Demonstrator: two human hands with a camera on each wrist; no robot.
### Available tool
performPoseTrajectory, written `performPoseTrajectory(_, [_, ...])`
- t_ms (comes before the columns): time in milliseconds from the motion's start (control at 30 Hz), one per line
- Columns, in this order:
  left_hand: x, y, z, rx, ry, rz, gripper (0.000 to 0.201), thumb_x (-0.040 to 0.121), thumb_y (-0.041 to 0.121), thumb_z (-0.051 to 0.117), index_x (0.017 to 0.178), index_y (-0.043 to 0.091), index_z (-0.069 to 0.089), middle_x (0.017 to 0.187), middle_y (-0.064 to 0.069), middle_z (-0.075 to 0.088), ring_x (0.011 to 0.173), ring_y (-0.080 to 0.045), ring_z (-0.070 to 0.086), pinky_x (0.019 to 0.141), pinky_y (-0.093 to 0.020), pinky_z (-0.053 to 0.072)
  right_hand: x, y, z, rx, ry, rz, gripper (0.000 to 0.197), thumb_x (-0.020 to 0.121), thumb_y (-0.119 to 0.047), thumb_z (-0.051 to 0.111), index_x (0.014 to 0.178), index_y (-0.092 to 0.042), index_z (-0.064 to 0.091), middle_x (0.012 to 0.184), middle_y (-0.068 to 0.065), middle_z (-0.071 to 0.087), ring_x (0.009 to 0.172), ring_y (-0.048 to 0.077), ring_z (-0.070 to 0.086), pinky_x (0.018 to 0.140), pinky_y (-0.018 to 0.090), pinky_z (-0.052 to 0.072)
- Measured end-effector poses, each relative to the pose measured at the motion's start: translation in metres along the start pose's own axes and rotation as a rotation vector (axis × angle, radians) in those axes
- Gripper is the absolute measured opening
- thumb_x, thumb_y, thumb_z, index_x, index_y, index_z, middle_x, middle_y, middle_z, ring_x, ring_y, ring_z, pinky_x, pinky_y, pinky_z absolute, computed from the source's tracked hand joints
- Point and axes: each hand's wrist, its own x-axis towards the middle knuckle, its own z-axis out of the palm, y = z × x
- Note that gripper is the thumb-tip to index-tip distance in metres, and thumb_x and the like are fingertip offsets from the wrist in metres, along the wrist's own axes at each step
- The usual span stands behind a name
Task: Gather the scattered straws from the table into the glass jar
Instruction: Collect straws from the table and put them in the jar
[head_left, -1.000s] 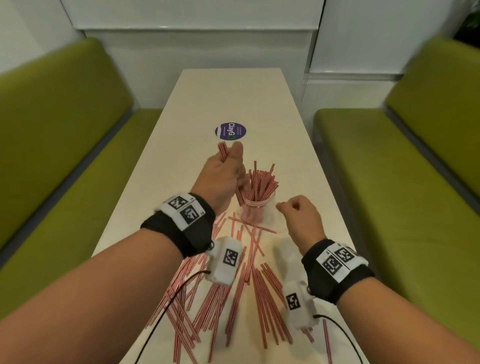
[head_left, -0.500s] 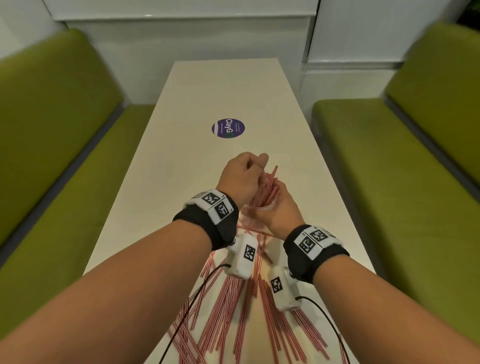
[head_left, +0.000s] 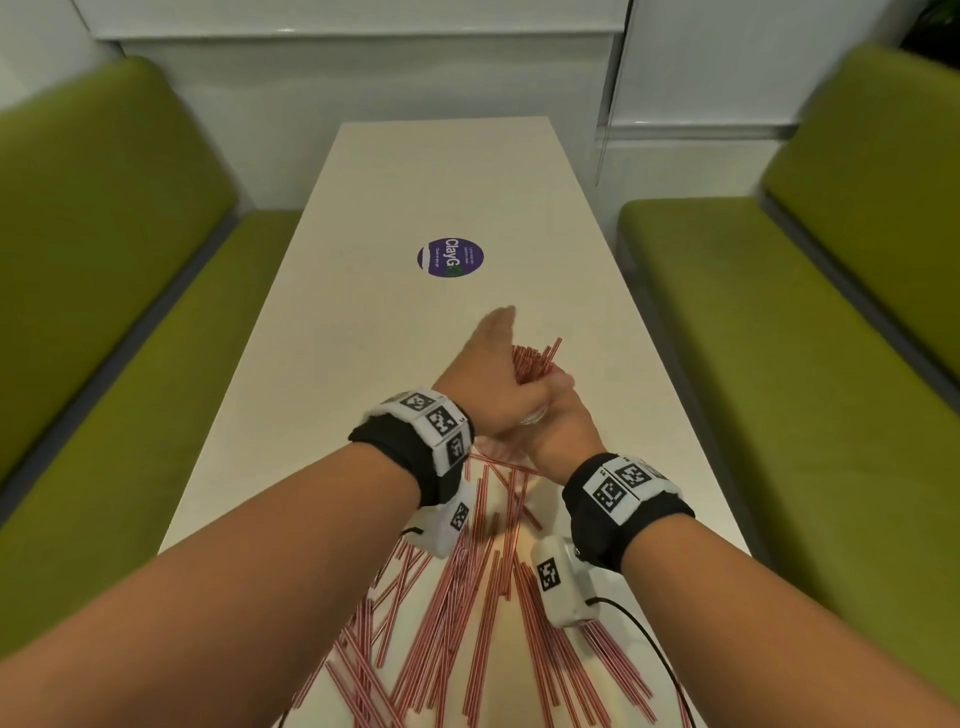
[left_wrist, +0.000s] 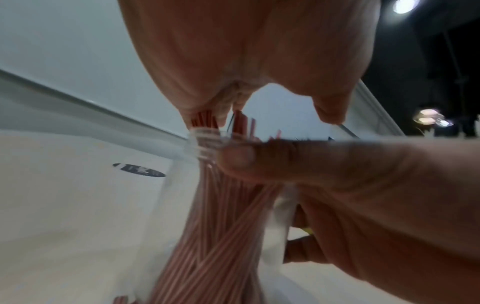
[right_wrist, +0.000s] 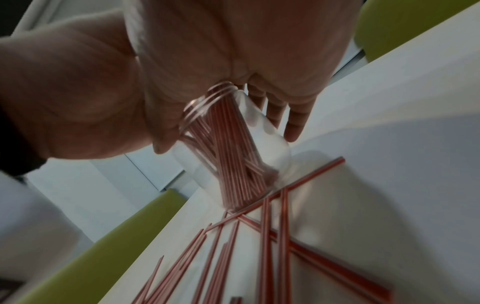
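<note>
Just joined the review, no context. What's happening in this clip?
A person is collecting red-and-white straws into a glass jar on a long white table. The right hand grips the jar near its rim, and the left hand is over the jar mouth, on the tops of the straws in the jar. Many loose straws lie scattered on the table nearer the person.

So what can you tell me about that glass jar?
The glass jar is clear, with a ridged threaded neck and no lid. It stands on the pale table, packed with red-and-white straws poking out of its mouth. The right hand grips its side; the left hand is at its mouth.
</note>
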Motion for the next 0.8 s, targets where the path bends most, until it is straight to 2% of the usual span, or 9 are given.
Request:
performPoseTrajectory(67, [0.008, 0.005, 0.013, 0.170, -0.073, 0.137, 0.099, 0.081, 0.063, 0.054, 0.153, 0.021, 0.001, 0.161, -0.004, 0.011, 0.147, -0.021, 0.013, 0.119, -0.040, 0.017, 0.002, 0.000, 0.001, -0.163, -0.004, -0.032, 0.047, 0.080, -0.019, 0.072, 0.122, -0.017, 0.049, 0.105, -0.011, 0.057, 0.100, 0.009, 0.059, 0.076, 0.011, 0.042])
performPoseTrajectory(133, [0.015, 0.012, 0.019, 0.318, -0.105, 0.210, 0.083, 0.090, 0.056, 0.045, 0.153, 0.028, -0.002, 0.161, -0.003, 0.011, 0.147, -0.025, 0.013, 0.118, -0.045, 0.016, 0.003, -0.001, -0.001, -0.270, -0.025, -0.070, 0.050, 0.085, -0.018, 0.065, 0.131, -0.011, 0.046, 0.117, -0.001, 0.055, 0.110, 0.016, 0.055, 0.077, 0.009, 0.034])
performPoseTrajectory(233, [0.022, 0.009, 0.019, 0.481, -0.132, 0.185, 0.053, 0.101, 0.038, 0.030, 0.151, 0.021, 0.023, 0.158, -0.004, 0.020, 0.145, -0.031, 0.015, 0.117, -0.044, 0.017, 0.003, 0.000, -0.003, -0.231, -0.018, -0.068, 0.049, 0.079, -0.019, 0.072, 0.123, -0.013, 0.051, 0.106, -0.003, 0.058, 0.099, 0.013, 0.059, 0.068, 0.009, 0.037])
performPoseTrajectory(333, [0.024, 0.000, 0.020, 0.479, -0.129, 0.188, 0.050, 0.101, 0.028, 0.029, 0.149, 0.011, 0.026, 0.156, -0.011, 0.025, 0.144, -0.031, 0.020, 0.117, -0.040, 0.019, 0.001, 0.003, -0.006, -0.108, 0.023, -0.010, 0.067, 0.068, -0.018, 0.084, 0.118, -0.025, 0.040, 0.105, -0.008, 0.056, 0.083, 0.001, 0.055, 0.066, 0.014, 0.041])
performPoseTrajectory(400, [0.022, -0.001, 0.020, 0.461, -0.105, 0.202, 0.054, 0.101, 0.028, 0.031, 0.151, 0.012, 0.019, 0.157, -0.011, 0.020, 0.142, -0.030, 0.023, 0.116, -0.038, 0.021, -0.001, 0.003, -0.006, -0.096, 0.018, -0.006, 0.073, 0.067, -0.016, 0.085, 0.123, -0.024, 0.039, 0.105, -0.011, 0.054, 0.083, -0.002, 0.054, 0.063, 0.008, 0.039])
performPoseTrajectory(533, [0.020, -0.001, 0.018, 0.395, -0.052, 0.205, 0.053, 0.099, 0.027, 0.036, 0.149, 0.012, 0.025, 0.160, -0.008, 0.007, 0.142, -0.027, 0.023, 0.113, -0.041, 0.027, -0.001, 0.003, -0.005, -0.080, 0.018, -0.012, 0.073, 0.068, -0.013, 0.084, 0.125, -0.022, 0.039, 0.101, -0.018, 0.055, 0.086, -0.002, 0.056, 0.061, 0.003, 0.040])
performPoseTrajectory(667, [0.020, 0.001, 0.017, 0.542, -0.125, 0.200, 0.050, 0.101, 0.032, 0.031, 0.149, 0.018, 0.027, 0.155, -0.007, 0.027, 0.142, -0.030, 0.023, 0.116, -0.042, 0.019, -0.001, -0.001, -0.005, -0.109, 0.019, -0.022, 0.085, 0.068, -0.020, 0.084, 0.137, -0.015, 0.035, 0.121, -0.007, 0.053, 0.105, 0.009, 0.054, 0.076, 0.014, 0.039])
performPoseTrajectory(733, [0.018, 0.004, 0.013, 0.531, -0.137, 0.177, 0.051, 0.101, 0.036, 0.029, 0.151, 0.026, 0.021, 0.158, -0.009, 0.021, 0.145, -0.034, 0.015, 0.117, -0.046, 0.013, -0.001, -0.003, -0.006, -0.107, 0.005, -0.038, 0.094, 0.065, -0.022, 0.086, 0.140, -0.013, 0.031, 0.118, -0.010, 0.049, 0.104, 0.006, 0.052, 0.075, 0.010, 0.039])
performPoseTrajectory(800, [0.013, 0.008, 0.006, 0.499, -0.119, 0.168, 0.052, 0.100, 0.040, 0.029, 0.151, 0.032, 0.020, 0.159, -0.010, 0.016, 0.146, -0.035, 0.010, 0.118, -0.047, 0.010, -0.003, -0.006, -0.010, -0.091, -0.003, -0.057, 0.106, 0.058, -0.030, 0.089, 0.142, -0.012, 0.027, 0.124, -0.011, 0.051, 0.110, 0.005, 0.055, 0.085, 0.012, 0.044])
